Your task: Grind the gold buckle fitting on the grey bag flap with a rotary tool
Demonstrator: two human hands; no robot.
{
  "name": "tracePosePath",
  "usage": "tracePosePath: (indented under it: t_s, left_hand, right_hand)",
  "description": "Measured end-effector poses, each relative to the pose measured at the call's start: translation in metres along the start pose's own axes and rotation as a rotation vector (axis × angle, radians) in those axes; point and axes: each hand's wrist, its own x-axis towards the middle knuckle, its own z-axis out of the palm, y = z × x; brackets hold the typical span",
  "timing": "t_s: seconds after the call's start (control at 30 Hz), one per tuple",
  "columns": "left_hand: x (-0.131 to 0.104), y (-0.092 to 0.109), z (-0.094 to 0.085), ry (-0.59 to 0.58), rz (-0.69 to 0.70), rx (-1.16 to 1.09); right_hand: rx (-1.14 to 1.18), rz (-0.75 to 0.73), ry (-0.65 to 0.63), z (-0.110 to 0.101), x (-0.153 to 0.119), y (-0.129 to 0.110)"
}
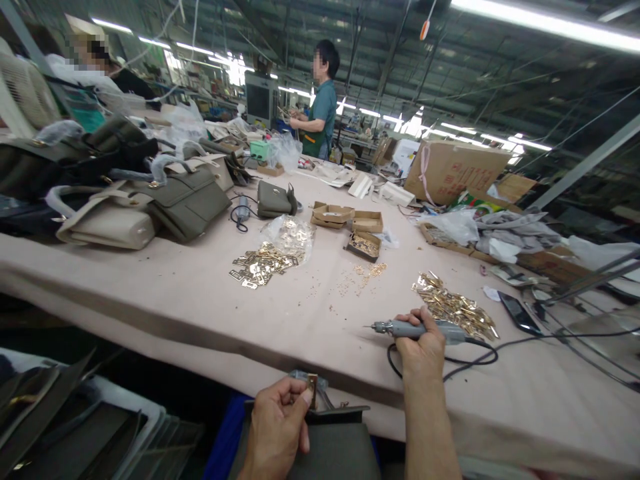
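My left hand (281,421) pinches a small gold metal plate (313,390) against the top edge of a dark olive handbag (340,445) below the table's front edge. The bag's handle looks wrapped in clear plastic. Over the table, my right hand (424,337) is closed around a grey corded electric screwdriver (403,329), its bit pointing left. Just beyond that hand lies a heap of gold metal pieces (450,303). Tiny gold screws (367,277) are scattered on the table. Farther left is a pile of flat gold plates (260,265) by a clear plastic bag (295,237).
Olive and beige handbags (193,200) crowd the left side. Small cardboard boxes (333,215) stand mid-table, one holding small gold parts (364,245). A phone (519,313) and black cable (550,339) lie at right. A co-worker (323,107) stands behind the table.
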Motion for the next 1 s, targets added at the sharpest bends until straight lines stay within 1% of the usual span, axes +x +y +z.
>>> tracePosePath:
  t_s: [0.07,0.27,0.37,0.43,0.53,0.77,0.83,1.0]
  left_hand:
    - [-0.002,0.006,0.002,0.016,-0.013,-0.009]
    - [-0.007,0.023,0.005,0.073,-0.087,-0.033]
    - [-0.009,0.028,0.006,0.090,-0.108,-0.071]
    - [-0.010,0.029,0.006,0.104,-0.110,-0.081]
    - [-0.010,0.028,0.006,0.112,-0.109,-0.080]
    - [-0.010,0.027,0.005,0.118,-0.107,-0.041]
    - [-0.013,0.026,0.006,0.132,-0.034,0.011]
    - [-0.024,0.023,0.012,0.212,0.314,0.245]
  right_hand:
    - [0.011,0.030,-0.029,0.003,-0.016,0.003]
    - [0.042,0.199,-0.226,0.014,-0.080,0.028]
    - [0.021,0.273,-0.265,0.016,-0.100,0.041]
    - [0.006,0.299,-0.272,0.015,-0.106,0.047]
    - [-0.012,0.305,-0.279,0.012,-0.106,0.051]
    - [-0.007,0.303,-0.284,0.008,-0.105,0.053]
    - [0.017,0.308,-0.291,0.008,-0.104,0.051]
    - [0.080,0.296,-0.299,0.007,-0.099,0.041]
